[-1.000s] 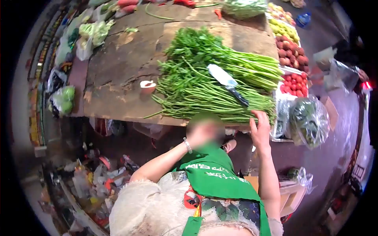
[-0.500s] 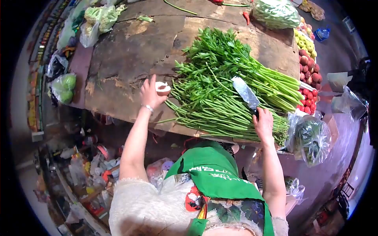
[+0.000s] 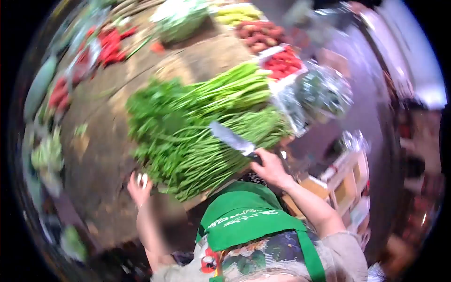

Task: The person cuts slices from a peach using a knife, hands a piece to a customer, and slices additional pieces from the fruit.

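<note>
A broad-bladed knife (image 3: 229, 137) with a black handle is in my right hand (image 3: 271, 168), fingers wrapped round the handle. Its blade points up and left above the bundled green long beans (image 3: 206, 162). Beyond the beans lies leafy celery (image 3: 157, 103), stalks to the right. My left hand (image 3: 139, 190) is at the table's near left, beside the bean ends. Its fingers are curled round a small round white-and-brown thing (image 3: 142, 179), blurred now, whose kind I cannot make out.
Red peppers (image 3: 111, 47) and a wrapped cabbage (image 3: 180, 21) lie at the back of the wooden table (image 3: 108, 141). Trays of peaches (image 3: 258, 35) and red tomatoes (image 3: 283, 63) line the far right. A plastic-bagged green vegetable (image 3: 323, 89) sits beyond the beans' right end.
The view has swung to the right and is blurred, so the table appears turned. Both hands still hold their things; the knife still hovers above the beans.
</note>
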Demonstrator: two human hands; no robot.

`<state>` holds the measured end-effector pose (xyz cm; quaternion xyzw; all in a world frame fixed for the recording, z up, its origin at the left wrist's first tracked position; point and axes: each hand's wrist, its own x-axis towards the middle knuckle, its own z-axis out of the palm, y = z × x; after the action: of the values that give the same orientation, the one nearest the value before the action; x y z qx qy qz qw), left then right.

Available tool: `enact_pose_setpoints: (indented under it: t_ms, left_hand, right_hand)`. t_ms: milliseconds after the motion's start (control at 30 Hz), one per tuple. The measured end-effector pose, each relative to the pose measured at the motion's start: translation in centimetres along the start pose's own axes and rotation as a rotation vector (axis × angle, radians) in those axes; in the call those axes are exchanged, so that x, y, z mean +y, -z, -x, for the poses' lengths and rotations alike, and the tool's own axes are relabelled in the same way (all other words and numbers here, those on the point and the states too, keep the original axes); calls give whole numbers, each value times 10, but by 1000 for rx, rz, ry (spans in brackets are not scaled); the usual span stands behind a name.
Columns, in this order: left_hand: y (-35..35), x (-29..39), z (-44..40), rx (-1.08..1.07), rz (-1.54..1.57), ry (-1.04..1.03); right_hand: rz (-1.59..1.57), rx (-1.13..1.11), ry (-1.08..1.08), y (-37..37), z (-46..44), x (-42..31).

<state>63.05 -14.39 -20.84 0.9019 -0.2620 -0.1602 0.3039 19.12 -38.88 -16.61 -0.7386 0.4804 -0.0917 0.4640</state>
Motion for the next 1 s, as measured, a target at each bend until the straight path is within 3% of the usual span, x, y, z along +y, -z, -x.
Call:
enact_pose_setpoints:
  t_ms: [67,100,133,167,200,267,333,367,433,533,567,633,700,733,800,833,933,967,1000]
  left_hand:
    - [-11,91,25,56,205,100]
    - [-7,144,45,-15,132,2]
    - [-12,120,37,-79,23,-183]
    - [-17,147,44,-204,270,-117]
    - [-19,172,54,-333,503,-38]
    - [-45,150,38,-443,390,-194]
    - [-69,147,34,-630,443,-262]
    - [-82,145,35,-745,512,-245]
    - [-104,166,57,-964,780,22]
    - [-135,182,83,-1338,950,118]
    - [-137,196,104,-1270,632,-185]
    - [-132,231,153,-1190,307,-515]
    - [-134,273,213,-1018,-264,-1339]
    - [-141,285,237,-1034,-270,-1378]
    - [-148,299,271,-1655,257,-493]
    - [-149,302,281,-1679,235,-517]
    - [-160,302,310,-1903,208,-262]
    - [-171,290,303,-1565,-507,-1016]
    - [-176,294,300,-1611,-547,-1064]
  right_hand:
    - [-9,88,-5,-6,19,5]
    - [11,99,-45,-9,26,6]
    - [28,101,-78,-8,31,7]
    - [-42,33,-170,-4,36,4]
    - [-41,86,-114,-2,42,0]
    - [-112,153,-7,-3,57,6]
    - [-151,106,-44,5,71,12]
    - [-162,153,-53,6,82,16]
    - [-231,205,-98,11,108,29]
    - [-289,243,-232,24,162,49]
    - [-299,305,-259,22,182,62]
    - [-258,442,-355,15,226,87]
    - [-307,533,-473,10,273,111]
    - [-353,555,-546,7,298,117]
    - [-460,659,-680,0,345,134]
    - [-404,872,-643,-11,363,145]
    - [-515,1177,-789,-14,421,133]
    - [-395,1344,-801,-25,429,131]
    - [-417,1396,-854,-34,440,125]
